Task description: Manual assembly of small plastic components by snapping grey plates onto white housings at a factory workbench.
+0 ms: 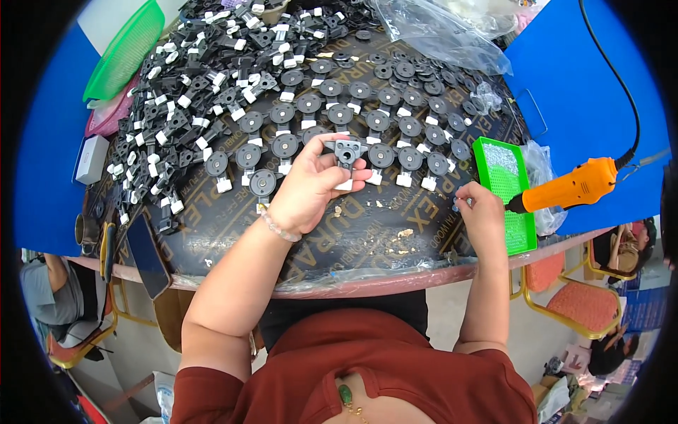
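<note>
My left hand (311, 185) is closed around a black plastic bracket (347, 152) with a white tip, holding its holed face upward over the rows of parts. To the right, my right hand (482, 215) is pinched beside the green tray (528, 237). What its fingertips hold is too small to name. Small shiny pieces (500, 157) lie in that tray. An orange electric screwdriver (572, 185) points its black nose at the tray, close to my right hand. Beyond my hands, several round black discs joined to white-tipped brackets (284, 145) stand in rows.
A big heap of black brackets with white tips (212, 92) covers the table's far left. Loose black discs (405, 68) and clear plastic bags (445, 35) lie at the back. A phone (148, 254) rests at the left front edge. The screwdriver's cord (614, 63) hangs at right.
</note>
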Demonstrator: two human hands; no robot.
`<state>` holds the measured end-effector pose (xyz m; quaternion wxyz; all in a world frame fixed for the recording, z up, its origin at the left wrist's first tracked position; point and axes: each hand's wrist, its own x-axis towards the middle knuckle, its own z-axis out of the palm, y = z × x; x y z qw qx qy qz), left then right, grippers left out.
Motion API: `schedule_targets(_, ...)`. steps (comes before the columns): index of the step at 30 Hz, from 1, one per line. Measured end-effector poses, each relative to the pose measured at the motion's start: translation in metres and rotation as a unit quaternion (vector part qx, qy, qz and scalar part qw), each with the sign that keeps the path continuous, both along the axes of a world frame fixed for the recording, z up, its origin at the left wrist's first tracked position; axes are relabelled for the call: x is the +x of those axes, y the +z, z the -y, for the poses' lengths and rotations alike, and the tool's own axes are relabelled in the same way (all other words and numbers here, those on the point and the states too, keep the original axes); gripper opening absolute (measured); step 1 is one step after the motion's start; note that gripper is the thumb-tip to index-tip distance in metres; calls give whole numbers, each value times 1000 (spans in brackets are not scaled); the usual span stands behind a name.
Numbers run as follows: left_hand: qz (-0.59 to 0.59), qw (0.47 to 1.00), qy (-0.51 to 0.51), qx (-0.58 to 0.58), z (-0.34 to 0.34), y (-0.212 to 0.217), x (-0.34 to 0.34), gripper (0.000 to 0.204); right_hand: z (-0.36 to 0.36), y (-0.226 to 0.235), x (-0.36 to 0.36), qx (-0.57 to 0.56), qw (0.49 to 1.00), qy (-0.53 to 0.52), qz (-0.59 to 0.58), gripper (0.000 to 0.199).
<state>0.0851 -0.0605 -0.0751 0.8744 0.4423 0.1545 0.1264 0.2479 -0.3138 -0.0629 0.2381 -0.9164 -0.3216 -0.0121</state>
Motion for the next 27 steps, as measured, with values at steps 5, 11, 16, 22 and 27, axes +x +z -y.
schedule_targets(5,4,1000,-22,-5,5,-4,1,52,-5,6,2,26,994,-16,-101,11)
schedule_targets(11,3,998,-58,-1,10,-9,-1,52,-64,32,-20,192,952,196,-137,9)
schedule_targets(16,-3,997,-81,10,11,-5,-1,50,-110,42,-37,190,916,260,-239,12)
schedule_targets(22,-6,995,-75,-60,13,-2,1,50,-113,42,-15,211,943,223,-130,12)
schedule_targets(27,-31,996,-48,-74,12,-2,1,35,-94,30,40,154,981,60,96,14)
